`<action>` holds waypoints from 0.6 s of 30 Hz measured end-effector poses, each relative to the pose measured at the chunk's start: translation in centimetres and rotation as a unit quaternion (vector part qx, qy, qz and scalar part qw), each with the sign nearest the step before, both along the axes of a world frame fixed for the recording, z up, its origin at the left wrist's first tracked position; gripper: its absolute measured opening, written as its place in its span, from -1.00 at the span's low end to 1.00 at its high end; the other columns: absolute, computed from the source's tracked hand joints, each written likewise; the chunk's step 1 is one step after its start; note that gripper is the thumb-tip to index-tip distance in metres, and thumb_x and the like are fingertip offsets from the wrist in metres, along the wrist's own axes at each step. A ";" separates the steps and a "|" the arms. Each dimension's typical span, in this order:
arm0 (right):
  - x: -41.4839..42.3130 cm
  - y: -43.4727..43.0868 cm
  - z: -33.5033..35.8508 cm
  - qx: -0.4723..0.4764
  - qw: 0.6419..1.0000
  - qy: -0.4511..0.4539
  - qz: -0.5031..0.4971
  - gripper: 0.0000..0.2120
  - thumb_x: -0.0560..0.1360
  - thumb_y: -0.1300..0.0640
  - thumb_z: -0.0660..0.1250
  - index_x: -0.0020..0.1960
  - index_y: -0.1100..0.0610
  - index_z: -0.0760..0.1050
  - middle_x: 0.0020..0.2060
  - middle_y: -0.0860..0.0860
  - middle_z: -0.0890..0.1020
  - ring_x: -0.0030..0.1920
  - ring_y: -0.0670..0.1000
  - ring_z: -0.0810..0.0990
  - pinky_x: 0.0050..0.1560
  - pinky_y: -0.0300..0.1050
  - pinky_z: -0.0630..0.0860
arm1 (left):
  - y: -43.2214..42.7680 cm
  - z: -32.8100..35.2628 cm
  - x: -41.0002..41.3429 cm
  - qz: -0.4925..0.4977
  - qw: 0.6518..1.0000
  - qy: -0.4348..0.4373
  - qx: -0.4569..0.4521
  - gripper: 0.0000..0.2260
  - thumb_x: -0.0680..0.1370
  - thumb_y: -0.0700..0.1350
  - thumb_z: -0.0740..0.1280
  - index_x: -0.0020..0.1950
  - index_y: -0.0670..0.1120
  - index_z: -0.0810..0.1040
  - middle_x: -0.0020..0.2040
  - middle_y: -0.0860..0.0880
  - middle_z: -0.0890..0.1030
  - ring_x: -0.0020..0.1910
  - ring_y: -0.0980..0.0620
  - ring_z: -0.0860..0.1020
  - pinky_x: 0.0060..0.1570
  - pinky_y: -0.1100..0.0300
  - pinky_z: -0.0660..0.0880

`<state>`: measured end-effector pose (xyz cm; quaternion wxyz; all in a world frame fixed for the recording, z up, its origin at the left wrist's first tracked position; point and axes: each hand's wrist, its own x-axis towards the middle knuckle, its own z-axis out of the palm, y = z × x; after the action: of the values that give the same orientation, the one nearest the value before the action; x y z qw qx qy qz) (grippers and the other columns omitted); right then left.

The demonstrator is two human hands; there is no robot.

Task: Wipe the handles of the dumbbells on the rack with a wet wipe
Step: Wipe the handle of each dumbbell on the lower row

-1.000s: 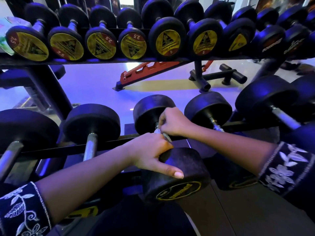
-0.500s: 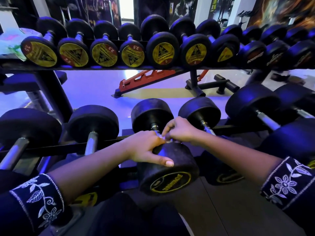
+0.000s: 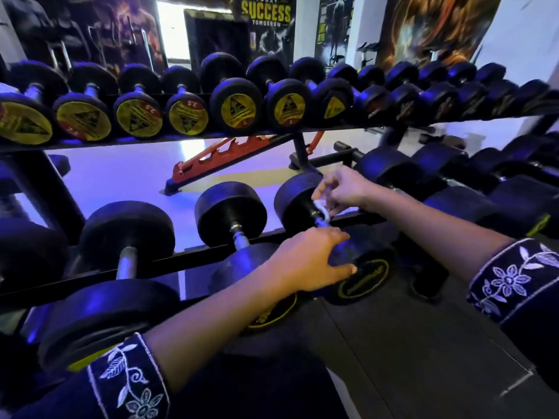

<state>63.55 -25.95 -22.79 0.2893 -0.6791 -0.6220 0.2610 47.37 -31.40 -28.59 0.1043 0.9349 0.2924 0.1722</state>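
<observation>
Writing on wall: poster (image 3: 266,13) behind the rack (image 3: 187,259) shows "SUCCESS" in big yellow letters, "TOMORROW" small beneath it, and "TODAY" cut by the top edge.
Weight stickers: upper-shelf dumbbells (image 3: 236,110) wear round yellow stickers with a dark triangle. I read "2.5" on two of them and "5" on the two just to their right. The leftmost stickers are too smeared to read.
Lower label: near head (image 3: 367,275) of my dumbbell (image 3: 295,201) has a yellow ring of lettering, blurred past reading.
Task thing: wet wipe (image 3: 323,210) is a small white wad pressed round the handle (image 3: 320,222), close to the far head, on the lower tier of the rack.
Right hand: my right hand (image 3: 343,192) reaches in from the right, forearm bare up to the cuff. Its fingers (image 3: 324,189) are curled narrow and pinch the wet wipe against the handle.
Left hand: my left hand (image 3: 302,261) comes from the lower left, palm down on top of the near head. Its fingers (image 3: 332,236) lie fairly straight over the rubber and the thumb stretches toward the yellow ring, gripping nothing.
Sleeves: dark cuffs (image 3: 127,382) stitched with white flowers and leaves, one on each forearm.
Neighbour: second dumbbell (image 3: 231,211) lies just left of mine on the same rail, its steel handle showing.
Beyond rack: red bench frame (image 3: 217,160) on pale floor.
</observation>
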 end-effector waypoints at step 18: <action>5.0 4.6 -5.1 -0.085 0.992 -0.079 0.050 -0.78 0.28 0.41 0.35 -0.22 0.14 0.65 -0.25 0.27 0.67 -0.31 0.15 0.66 -0.17 0.01 0.66 | 5.8 0.4 2.4 -0.053 0.990 0.074 -0.105 -0.18 0.40 0.23 0.48 0.56 0.07 0.22 0.10 -0.12 0.62 0.10 0.10 0.55 -0.02 0.42 0.41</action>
<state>68.50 -21.33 -27.84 0.1671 -0.6877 -0.6518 0.2726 49.79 -25.62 -28.20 0.1890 0.9430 0.2661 0.0655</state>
